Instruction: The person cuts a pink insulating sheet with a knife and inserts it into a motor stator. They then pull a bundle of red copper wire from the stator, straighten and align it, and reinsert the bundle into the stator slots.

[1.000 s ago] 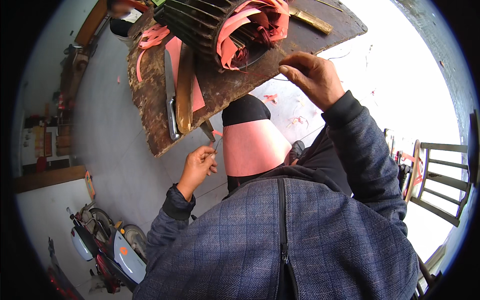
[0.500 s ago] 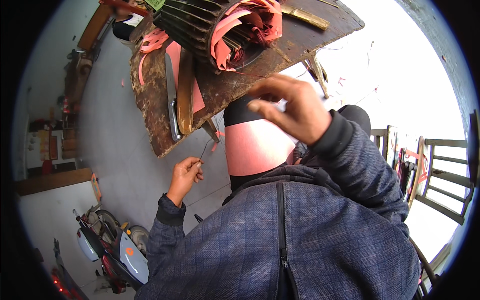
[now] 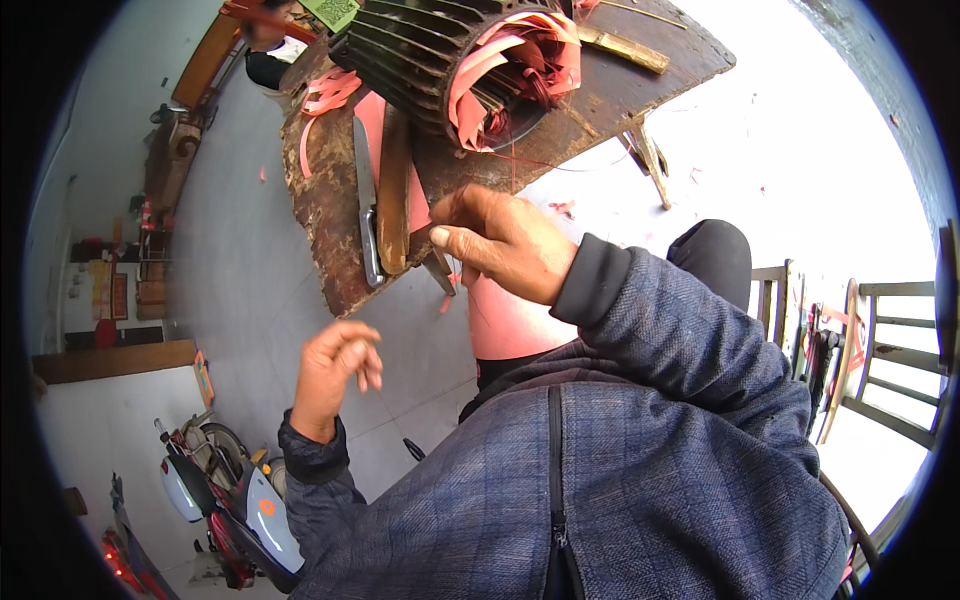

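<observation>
My left hand [image 3: 330, 372] hangs over the floor at the left of my lap. Its fingers are loosely bent and apart, with nothing visible in them. Over the table's near edge, my right hand [image 3: 508, 242] has its thumb and fingers drawn together; whatever they may pinch is too small to make out. Pink paper [image 3: 512, 325] covers my thigh below that hand. On the table [image 3: 325, 215], near the right hand, lie a wooden bar [image 3: 395, 190] and a knife [image 3: 369, 232]. Behind them a dark slatted round container [image 3: 405, 60] lies tipped, pink strips and thin red-ended sticks in its mouth.
Pink paper strips [image 3: 328, 92] lie at the table's left end, and a piece of split bamboo [image 3: 625, 48] at the right. A wooden chair [image 3: 895, 360] stands at far right, a scooter [image 3: 235, 510] at lower left. Another person [image 3: 268, 60] is partly visible at the upper left.
My right hand has moved left and down toward my left hand. The left hand has drawn left and slightly lower, and the thin dark wire at its fingertips no longer shows.
</observation>
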A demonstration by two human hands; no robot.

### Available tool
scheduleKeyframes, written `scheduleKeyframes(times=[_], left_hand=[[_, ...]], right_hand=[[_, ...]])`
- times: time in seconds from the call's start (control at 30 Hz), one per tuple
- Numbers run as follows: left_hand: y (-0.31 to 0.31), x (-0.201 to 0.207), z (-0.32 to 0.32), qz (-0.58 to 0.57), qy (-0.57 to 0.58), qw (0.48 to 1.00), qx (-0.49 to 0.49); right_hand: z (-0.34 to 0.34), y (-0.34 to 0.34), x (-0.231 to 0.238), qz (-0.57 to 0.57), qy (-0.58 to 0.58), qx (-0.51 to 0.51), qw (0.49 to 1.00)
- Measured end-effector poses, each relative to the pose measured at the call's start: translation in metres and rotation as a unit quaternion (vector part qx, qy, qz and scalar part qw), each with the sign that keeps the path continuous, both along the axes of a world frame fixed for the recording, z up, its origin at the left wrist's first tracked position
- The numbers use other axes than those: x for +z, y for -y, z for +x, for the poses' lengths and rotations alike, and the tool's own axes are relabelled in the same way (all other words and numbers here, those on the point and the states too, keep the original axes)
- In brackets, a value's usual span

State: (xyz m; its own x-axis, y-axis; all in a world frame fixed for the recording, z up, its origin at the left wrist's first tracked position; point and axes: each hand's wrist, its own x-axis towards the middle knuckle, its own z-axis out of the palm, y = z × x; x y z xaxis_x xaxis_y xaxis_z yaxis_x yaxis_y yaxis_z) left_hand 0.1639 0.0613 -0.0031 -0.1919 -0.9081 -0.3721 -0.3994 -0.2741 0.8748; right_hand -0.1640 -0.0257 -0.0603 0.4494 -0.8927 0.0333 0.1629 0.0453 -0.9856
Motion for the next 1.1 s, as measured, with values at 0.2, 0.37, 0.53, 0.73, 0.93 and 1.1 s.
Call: scheduleKeyframes(times=[0.2,0.37,0.53,0.73,0.93,1.1], left_hand=[[0.071,0.016,-0.106,-0.187,-0.039,0.981,-0.033],[0.093,0.007,-0.172,-0.051,-0.153,0.98,-0.113],[0.091,0.014,-0.16,-0.015,-0.265,0.964,-0.021],[0.107,0.016,-0.112,-0.138,-0.106,0.985,-0.009],[0.15,0.03,-0.036,-0.257,0.062,0.964,-0.019],[0.163,0.022,0.024,-0.288,0.119,0.95,-0.01]], right_hand=[[0.015,-0.035,-0.004,0.07,0.09,0.08,0.99],[0.014,-0.064,-0.018,0.094,0.06,0.089,0.99],[0.003,-0.066,-0.035,0.058,-0.03,0.115,0.991],[0.01,-0.066,-0.053,-0.096,-0.126,0.143,0.977],[0.001,-0.069,-0.074,-0.142,-0.204,0.139,0.959],[-0.009,-0.07,-0.083,-0.046,-0.212,0.123,0.968]])
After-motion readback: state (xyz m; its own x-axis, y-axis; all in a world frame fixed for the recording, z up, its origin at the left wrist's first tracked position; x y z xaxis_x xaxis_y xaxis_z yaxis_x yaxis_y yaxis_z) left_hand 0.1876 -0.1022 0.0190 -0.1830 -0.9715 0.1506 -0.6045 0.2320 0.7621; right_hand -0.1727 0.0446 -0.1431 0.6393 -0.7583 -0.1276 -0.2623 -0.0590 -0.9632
